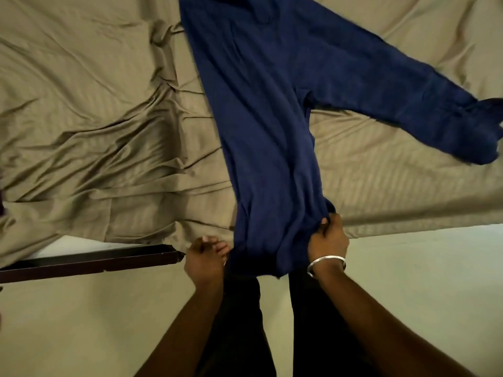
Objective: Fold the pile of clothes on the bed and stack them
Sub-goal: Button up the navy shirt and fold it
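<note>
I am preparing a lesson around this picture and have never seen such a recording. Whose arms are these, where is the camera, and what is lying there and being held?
There is no machine here. The camera sits on a person's head and looks down, so the two arms are the wearer's own. The dark blue garment lies spread over a bed covered by a wrinkled tan sheet; one part of it, a sleeve or a leg, stretches off to the right. Its near end hangs over the bed's edge. The left hand grips that end on one side, and the right hand, with a silver bangle on its wrist, pinches the other side. A dark wooden bed frame shows at lower left.
</note>
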Demonstrator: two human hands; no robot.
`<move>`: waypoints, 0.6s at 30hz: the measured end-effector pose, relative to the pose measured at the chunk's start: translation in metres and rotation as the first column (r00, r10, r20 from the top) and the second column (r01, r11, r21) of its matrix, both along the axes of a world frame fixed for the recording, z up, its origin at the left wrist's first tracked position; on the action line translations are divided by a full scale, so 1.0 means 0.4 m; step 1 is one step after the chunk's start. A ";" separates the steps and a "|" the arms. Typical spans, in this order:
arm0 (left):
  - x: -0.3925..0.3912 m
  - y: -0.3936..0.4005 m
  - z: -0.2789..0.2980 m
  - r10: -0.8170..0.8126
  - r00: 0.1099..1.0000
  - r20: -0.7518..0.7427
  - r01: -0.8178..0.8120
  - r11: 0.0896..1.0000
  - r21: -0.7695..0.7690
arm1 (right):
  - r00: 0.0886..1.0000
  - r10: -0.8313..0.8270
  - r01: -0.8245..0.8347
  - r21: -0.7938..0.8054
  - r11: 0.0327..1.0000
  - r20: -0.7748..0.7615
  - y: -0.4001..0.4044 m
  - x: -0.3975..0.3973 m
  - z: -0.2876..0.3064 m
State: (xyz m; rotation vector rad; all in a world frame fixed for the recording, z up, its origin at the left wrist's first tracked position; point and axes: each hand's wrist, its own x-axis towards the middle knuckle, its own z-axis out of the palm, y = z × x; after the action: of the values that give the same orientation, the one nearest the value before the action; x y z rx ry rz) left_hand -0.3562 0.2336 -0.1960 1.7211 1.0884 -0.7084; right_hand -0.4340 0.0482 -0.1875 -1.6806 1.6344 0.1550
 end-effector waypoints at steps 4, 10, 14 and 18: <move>0.008 -0.011 0.024 -0.340 0.931 0.135 0.323 0.937 0.131 | 0.998 0.062 -0.065 0.103 0.993 0.032 -0.012 -0.002 -0.005; 0.079 -0.134 -0.031 -0.577 0.809 0.114 0.561 0.815 0.142 | 0.847 -0.399 0.128 0.595 0.793 0.350 -0.015 0.022 0.017; 0.047 -0.089 -0.042 -0.425 0.886 0.186 0.393 0.901 0.186 | 0.903 -0.399 0.298 0.436 0.849 0.159 -0.033 -0.014 0.020; -0.014 -0.024 -0.037 -0.356 0.923 0.143 0.336 0.931 0.145 | 0.971 0.203 -0.192 0.094 0.977 -0.125 -0.035 -0.034 0.014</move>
State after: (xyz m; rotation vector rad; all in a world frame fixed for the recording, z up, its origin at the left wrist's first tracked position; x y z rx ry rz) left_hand -0.3618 0.2241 -0.2110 2.0646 0.7267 -0.7107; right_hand -0.4475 0.0342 -0.1821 -1.8009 1.5323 0.4362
